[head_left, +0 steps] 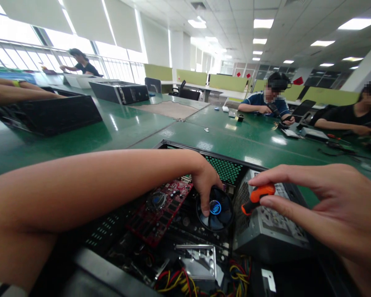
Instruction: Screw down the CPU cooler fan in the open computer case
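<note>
Over on the far left, a black case is parked on the green worktop, with someone else's forearm laid across the top of it. A second case is seen further back on the same worktop.

Closer in, an open PC case is spread out right below the camera. A red card is seated in it, left of centre, and tangled wires in red and yellow are bunched along the bottom edge.

The left hand is reached across into the case and is laid on the fan, a round black one with a blue glowing hub. Its fingers are spread loosely over the fan's top edge, one fingertip touching just beside the hub, so nothing's actually clamped there.

Just right of the fan, a grey power supply is sat in the case's corner. Above it, a screwdriver with an orange and black handle is held in the right hand; thumb and forefinger are pinched together on the handle's end. The tip can't be made out.

On the far side of the worktop, two seated people are seen at the right with small parts scattered around them.
</note>
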A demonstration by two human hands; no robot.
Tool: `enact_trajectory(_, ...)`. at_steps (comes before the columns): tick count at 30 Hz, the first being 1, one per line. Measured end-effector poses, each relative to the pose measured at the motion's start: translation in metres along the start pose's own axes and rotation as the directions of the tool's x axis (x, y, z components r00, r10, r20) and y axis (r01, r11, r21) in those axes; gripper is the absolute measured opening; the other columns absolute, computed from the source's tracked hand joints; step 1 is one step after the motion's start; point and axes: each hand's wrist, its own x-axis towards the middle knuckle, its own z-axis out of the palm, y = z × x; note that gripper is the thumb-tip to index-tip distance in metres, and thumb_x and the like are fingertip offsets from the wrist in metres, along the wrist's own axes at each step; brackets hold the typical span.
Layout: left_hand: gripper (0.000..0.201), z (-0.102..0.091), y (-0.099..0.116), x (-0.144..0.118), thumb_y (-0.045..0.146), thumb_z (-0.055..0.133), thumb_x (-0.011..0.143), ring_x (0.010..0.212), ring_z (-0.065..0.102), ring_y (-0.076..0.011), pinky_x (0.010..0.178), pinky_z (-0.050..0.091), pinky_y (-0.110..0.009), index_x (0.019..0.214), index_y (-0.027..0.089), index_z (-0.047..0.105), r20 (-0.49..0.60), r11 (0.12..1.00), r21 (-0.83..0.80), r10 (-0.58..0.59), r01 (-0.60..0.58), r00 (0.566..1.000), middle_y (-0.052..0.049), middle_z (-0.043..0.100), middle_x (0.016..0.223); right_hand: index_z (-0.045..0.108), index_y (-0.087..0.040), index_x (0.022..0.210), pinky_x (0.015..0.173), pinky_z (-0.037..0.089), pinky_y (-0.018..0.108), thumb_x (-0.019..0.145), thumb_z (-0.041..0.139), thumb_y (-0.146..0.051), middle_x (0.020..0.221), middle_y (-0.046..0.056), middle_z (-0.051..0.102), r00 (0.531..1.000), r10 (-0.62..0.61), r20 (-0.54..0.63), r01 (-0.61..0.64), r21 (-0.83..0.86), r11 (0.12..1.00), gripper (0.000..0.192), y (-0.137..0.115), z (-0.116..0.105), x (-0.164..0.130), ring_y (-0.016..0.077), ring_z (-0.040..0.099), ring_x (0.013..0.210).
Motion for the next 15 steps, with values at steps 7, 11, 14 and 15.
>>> enact_trajectory(7,0.093,-0.0004,0.0003,-0.0004,0.062,0.092,0.057,0.130,0.072,-0.0361,0.112,0.054,-0.039,0.140,0.024,0.076,-0.026,0.999,0.024,-0.037,0.037,0.999,-0.007,0.080,0.137,0.087,-0.037,0.110,0.057,0.066,0.024,0.101,0.071,-0.042,0.098,-0.004,0.091,1.000,-0.014,0.018,0.014,0.022,1.000,0.019,0.0009,-0.0025,0.0020,0.0222,0.087,0.073)
enact_trajectory(11,0.085,0.0006,0.0006,-0.0009,0.059,0.093,0.055,0.125,0.074,-0.0364,0.111,0.055,-0.040,0.131,0.024,0.079,-0.029,0.999,-0.005,-0.033,0.033,0.999,-0.006,0.082,0.132,0.086,-0.038,0.110,0.054,0.066,0.025,0.101,0.071,-0.042,0.096,-0.004,0.091,0.999,-0.004,0.038,0.002,0.035,0.999,0.018,0.0005,-0.0036,0.0064,0.0218,0.086,0.070)
enact_trajectory(14,0.078,0.0008,0.0002,-0.0014,0.056,0.094,0.054,0.123,0.075,-0.0352,0.108,0.056,-0.040,0.125,0.026,0.081,-0.041,0.999,-0.032,-0.022,0.020,0.999,-0.004,0.084,0.125,0.083,-0.035,0.093,0.047,0.062,0.024,0.098,0.074,-0.047,0.080,-0.007,0.087,0.999,0.013,0.038,-0.013,0.013,1.000,0.016,-0.0006,-0.0034,0.0086,0.0190,0.081,0.058)
enact_trajectory(15,0.076,0.0007,0.0001,-0.0015,0.055,0.095,0.053,0.122,0.075,-0.0346,0.107,0.056,-0.039,0.122,0.027,0.082,-0.037,0.999,-0.043,-0.017,0.016,0.999,-0.003,0.084,0.124,0.080,-0.034,0.086,0.042,0.059,0.024,0.096,0.076,-0.050,0.073,-0.007,0.084,0.999,0.025,0.032,-0.025,0.001,1.000,0.020,-0.0014,-0.0029,0.0089,0.0181,0.078,0.051)
